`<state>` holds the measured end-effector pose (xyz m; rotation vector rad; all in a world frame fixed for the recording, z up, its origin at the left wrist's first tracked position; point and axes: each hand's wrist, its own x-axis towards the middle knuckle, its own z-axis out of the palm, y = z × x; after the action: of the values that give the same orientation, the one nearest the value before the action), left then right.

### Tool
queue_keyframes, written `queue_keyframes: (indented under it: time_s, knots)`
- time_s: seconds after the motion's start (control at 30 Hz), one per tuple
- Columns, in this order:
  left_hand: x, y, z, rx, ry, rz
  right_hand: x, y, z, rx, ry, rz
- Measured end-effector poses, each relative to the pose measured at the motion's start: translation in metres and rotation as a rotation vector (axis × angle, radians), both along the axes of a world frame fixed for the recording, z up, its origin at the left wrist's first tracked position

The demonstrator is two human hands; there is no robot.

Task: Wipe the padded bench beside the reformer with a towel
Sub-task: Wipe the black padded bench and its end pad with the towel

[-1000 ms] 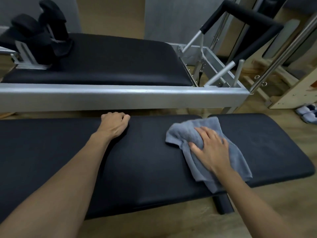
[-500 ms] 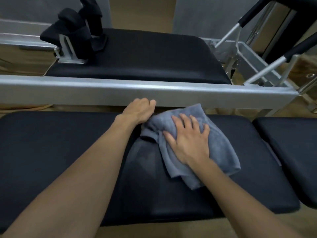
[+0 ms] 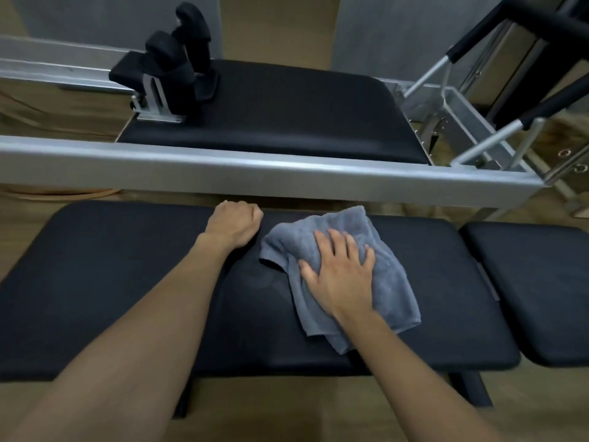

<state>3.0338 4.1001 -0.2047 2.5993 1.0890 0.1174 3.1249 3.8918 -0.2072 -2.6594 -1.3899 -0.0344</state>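
A black padded bench (image 3: 121, 282) runs across the lower half of the view. A crumpled grey-blue towel (image 3: 392, 282) lies on its middle-right part. My right hand (image 3: 342, 275) presses flat on the towel, fingers spread and pointing away from me. My left hand (image 3: 236, 223) rests on the bench's far edge just left of the towel, its fingers curled over that edge. A faint damp smear shows on the pad left of the towel.
The reformer stands right behind the bench: a silver rail (image 3: 255, 173), a black carriage (image 3: 287, 113) with black shoulder rests (image 3: 178, 62), and a padded footbar (image 3: 526, 23) at the right. A second black pad (image 3: 541, 291) adjoins the bench's right end. The floor is wood.
My right hand has slid the towel left along the bench, up close to my left hand, and the view has shifted left. My left hand has stayed on the far edge.
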Motion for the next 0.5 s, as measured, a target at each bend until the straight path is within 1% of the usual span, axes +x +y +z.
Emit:
queue_keyframes:
  time_s: [0.17,0.27,0.4,0.5]
  knots:
    - [-0.009,-0.005,0.001,0.005,0.005,-0.003,-0.057,-0.051,0.001,0.007,-0.029,0.014]
    - [-0.011,0.003,-0.003,0.027,-0.012,-0.026,-0.084,-0.059,-0.004,-0.002,-0.024,0.039]
    - [-0.016,0.023,-0.002,-0.006,-0.026,0.065,-0.073,-0.015,-0.003,-0.006,-0.061,0.045]
    - [-0.022,0.038,-0.007,-0.032,-0.057,0.100,-0.048,0.039,-0.006,-0.006,-0.025,0.034]
